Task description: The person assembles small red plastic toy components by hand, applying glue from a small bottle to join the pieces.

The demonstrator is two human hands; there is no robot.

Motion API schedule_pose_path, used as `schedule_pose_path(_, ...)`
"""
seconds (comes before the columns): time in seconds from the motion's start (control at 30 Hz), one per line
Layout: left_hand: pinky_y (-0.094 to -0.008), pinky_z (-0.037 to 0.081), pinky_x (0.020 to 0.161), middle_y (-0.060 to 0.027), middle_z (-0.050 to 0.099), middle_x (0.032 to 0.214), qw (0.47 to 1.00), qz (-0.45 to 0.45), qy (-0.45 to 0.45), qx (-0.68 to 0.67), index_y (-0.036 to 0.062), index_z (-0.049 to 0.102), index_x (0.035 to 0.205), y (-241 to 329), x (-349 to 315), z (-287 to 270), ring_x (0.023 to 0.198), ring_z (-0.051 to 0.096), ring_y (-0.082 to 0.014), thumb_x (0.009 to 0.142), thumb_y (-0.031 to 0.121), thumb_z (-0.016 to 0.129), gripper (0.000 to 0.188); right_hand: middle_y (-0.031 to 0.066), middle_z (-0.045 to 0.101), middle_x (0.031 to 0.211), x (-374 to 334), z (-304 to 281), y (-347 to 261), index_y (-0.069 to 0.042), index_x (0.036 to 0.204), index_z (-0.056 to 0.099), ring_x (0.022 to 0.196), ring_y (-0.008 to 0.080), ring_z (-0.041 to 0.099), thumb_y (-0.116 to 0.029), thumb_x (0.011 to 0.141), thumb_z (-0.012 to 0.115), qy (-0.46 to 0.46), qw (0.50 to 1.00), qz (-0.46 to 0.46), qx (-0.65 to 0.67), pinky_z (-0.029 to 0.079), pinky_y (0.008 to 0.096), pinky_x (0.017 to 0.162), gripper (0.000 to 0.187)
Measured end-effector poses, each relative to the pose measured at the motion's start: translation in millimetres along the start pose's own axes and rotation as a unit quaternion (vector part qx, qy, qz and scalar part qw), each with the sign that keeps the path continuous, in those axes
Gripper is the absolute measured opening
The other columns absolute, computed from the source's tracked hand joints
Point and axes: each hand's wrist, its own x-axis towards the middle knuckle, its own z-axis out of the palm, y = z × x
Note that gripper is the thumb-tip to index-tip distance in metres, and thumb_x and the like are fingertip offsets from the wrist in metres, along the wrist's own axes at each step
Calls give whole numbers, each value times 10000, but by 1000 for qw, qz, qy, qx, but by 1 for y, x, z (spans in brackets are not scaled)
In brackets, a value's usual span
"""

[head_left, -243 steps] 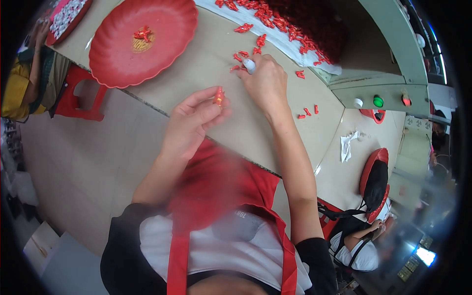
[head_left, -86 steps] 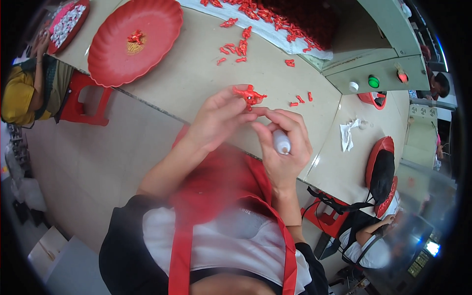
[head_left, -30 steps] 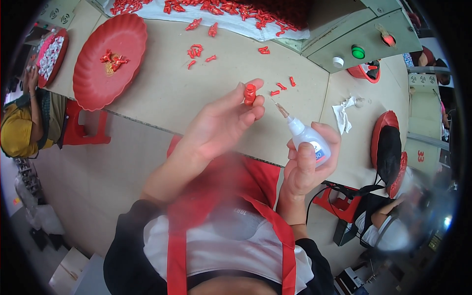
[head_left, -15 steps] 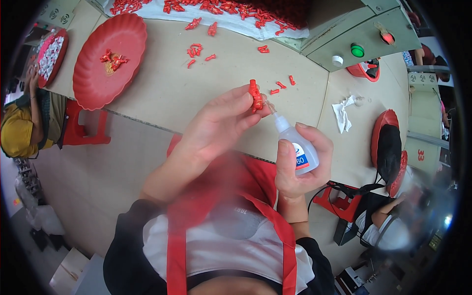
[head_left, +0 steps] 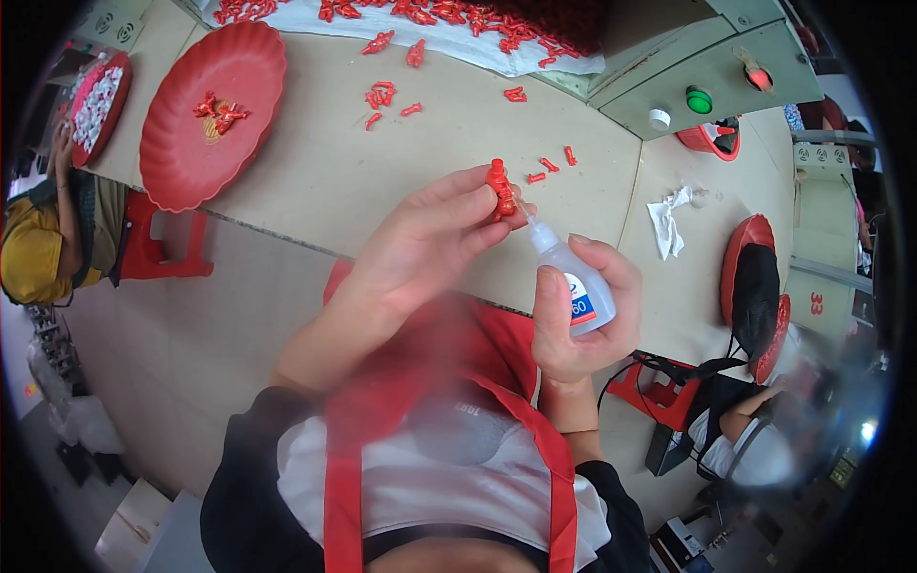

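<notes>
My left hand [head_left: 420, 244] pinches a small red plastic piece [head_left: 499, 188] between thumb and fingers, held upright above the beige table [head_left: 315, 172]. My right hand [head_left: 581, 315] grips a small white squeeze bottle [head_left: 573, 279] with a thin nozzle. The nozzle tip touches the lower side of the red piece. Both hands are raised in front of my chest, over the table's near edge.
A big red scalloped plate [head_left: 205, 115] with a few red pieces lies at the left. Loose red pieces [head_left: 387, 95] are scattered mid-table, with a heap on white cloth [head_left: 449, 19] behind. A crumpled tissue [head_left: 669, 215] lies right. Another person in yellow [head_left: 43, 248] sits at far left.
My right hand has brought the bottle up and to the left until its nozzle meets the red piece. My left hand has held the piece almost still.
</notes>
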Motion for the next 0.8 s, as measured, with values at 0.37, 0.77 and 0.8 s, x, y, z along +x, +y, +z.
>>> schedule_pose_path(0.37, -239, 526, 837, -117, 559, 1033, 1000, -9, -13, -23, -17, 498, 1108, 0, 1, -4, 1015, 578, -214, 901, 92, 493, 234, 93, 586, 914, 0, 0, 1, 29, 1014, 557, 714, 96, 552, -48, 762, 668, -3, 1000, 3, 1, 432, 193, 626, 286)
schedule_pose_path(0.77, -230, 534, 824, -117, 534, 1021, 998, -22, -33, -41, -23, 496, 1101, -1, 3, -4, 980, 585, -197, 906, 95, 485, 228, 86, 589, 897, 2, 1, 1, 36, 1007, 560, 708, 93, 546, -54, 768, 667, -2, 1000, -2, 2, 428, 193, 621, 277)
schedule_pose_path(0.8, -229, 534, 822, -118, 534, 1021, 998, -22, -35, -41, -25, 495, 1102, -1, 2, -4, 980, 585, -196, 906, 95, 485, 230, 86, 589, 895, 2, 2, 0, 36, 1005, 560, 707, 93, 546, -55, 768, 668, -2, 1000, -11, -3, 428, 193, 619, 276)
